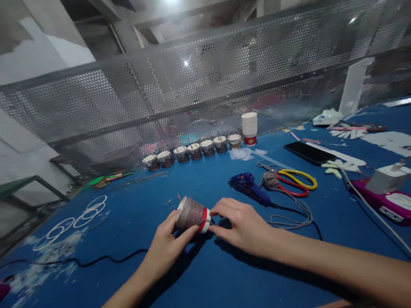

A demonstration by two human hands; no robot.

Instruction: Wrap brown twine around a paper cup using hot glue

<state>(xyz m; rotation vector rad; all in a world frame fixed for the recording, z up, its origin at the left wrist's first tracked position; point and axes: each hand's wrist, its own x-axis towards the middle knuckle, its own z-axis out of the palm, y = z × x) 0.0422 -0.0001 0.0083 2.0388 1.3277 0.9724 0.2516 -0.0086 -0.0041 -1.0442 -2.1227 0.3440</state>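
Note:
A paper cup (190,213) wound with grey-brown yarn lies on its side above the blue table, its red and white end pointing right. My left hand (168,240) grips the wound part, thumb along the near side and fingers behind. At the red end, my right hand (238,223) has its thumb and fingertips at the cup's rim, pinching there; a bit of yarn shows by the fingertips. A blue glue gun (248,187) rests beyond my right hand, beside a small ball of grey yarn (270,180) with loose strands trailing right.
Several wrapped cups (194,151) line the mesh panel, with stacked paper cups (249,128) at their right. Red-and-yellow-handled scissors (296,182), a black phone (309,153) and a purple power strip (390,200) lie right. White rings (60,228) and a black cable (77,260) lie left.

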